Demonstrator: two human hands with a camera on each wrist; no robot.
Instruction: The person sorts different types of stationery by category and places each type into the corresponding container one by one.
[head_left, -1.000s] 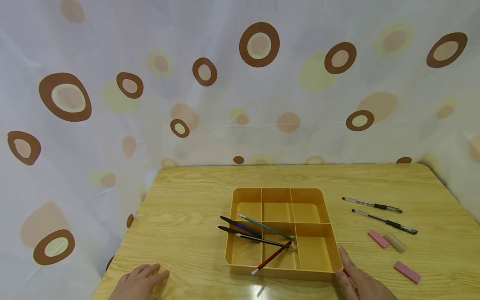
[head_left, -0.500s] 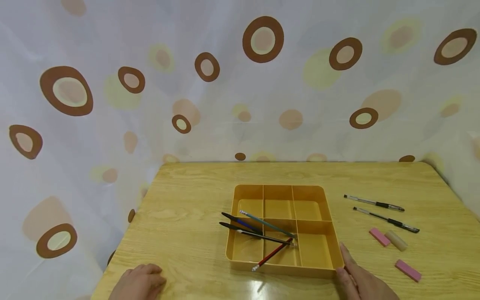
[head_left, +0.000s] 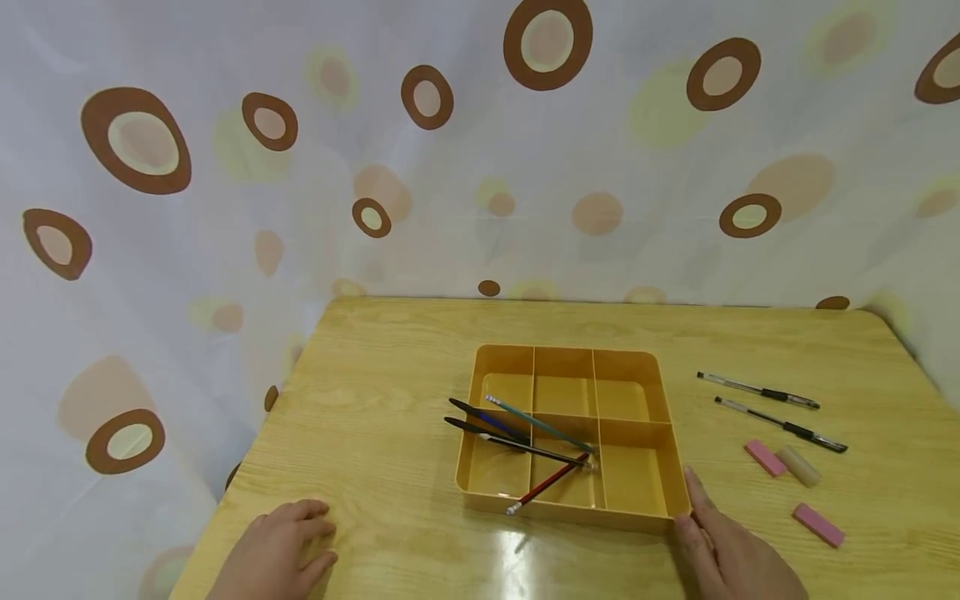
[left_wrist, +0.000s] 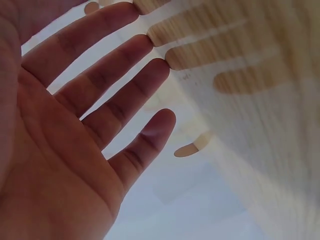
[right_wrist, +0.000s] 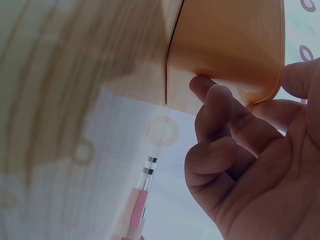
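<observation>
A yellow six-compartment tray (head_left: pixel 636 518) stands on the wooden table. My right hand (head_left: pixel 731 546) holds its near right corner, thumb on the near wall and forefinger along the right side. In the right wrist view, the other fingers of that hand (right_wrist: pixel 260 175) curl beside the orange-looking tray wall (right_wrist: pixel 225 40). Across the tray's near left compartments lie a teal pencil (head_left: pixel 540 425), a red-and-black pencil (head_left: pixel 547 485) and dark pens (head_left: pixel 468 408), partly overlapping. Left of the tray, my left hand (head_left: pixel 273 550) holds nothing; its fingers (left_wrist: pixel 125 107) are spread, fingertips at the tabletop.
To the tray's right lie two black-grip pens (head_left: pixel 757 389), (head_left: pixel 780 425), pink erasers (head_left: pixel 765 457), (head_left: pixel 819 525) and a beige eraser-like block (head_left: pixel 798 466). A patterned curtain (head_left: pixel 420 275) hangs behind the table's far edge.
The head view has tilted down, so everything sits higher in the picture. My left fingers have spread after drawing together. My right hand stays at the tray's corner.
</observation>
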